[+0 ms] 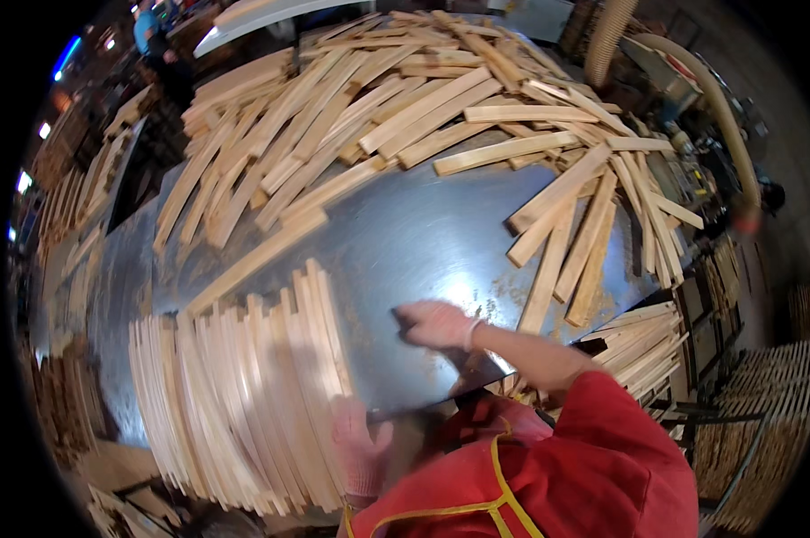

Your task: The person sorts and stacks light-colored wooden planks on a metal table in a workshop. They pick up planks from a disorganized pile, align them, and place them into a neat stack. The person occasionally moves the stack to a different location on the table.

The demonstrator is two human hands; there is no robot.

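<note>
My left hand [360,448], in a pale pinkish work glove, rests against the right side of a row of wooden strips [234,394]. Its thumb stands apart from the fingers, and it grips nothing that I can see. The strips are packed side by side at the near left of a metal table [378,242], their near ends running past its edge. Over the bare metal to the right of the row is my gloved right hand [436,324]. Its fingers point left and are blurred, with dark tips; whether they are curled shut is unclear. No strip shows in it.
A large loose pile of wooden strips [432,117] covers the table's far side. More strips [566,242] lie crossed at the right. One long strip [261,255] slants behind the row. Stacked wood [754,439] stands at right, below a ribbed hose [609,40]. Another person [145,31] is far left.
</note>
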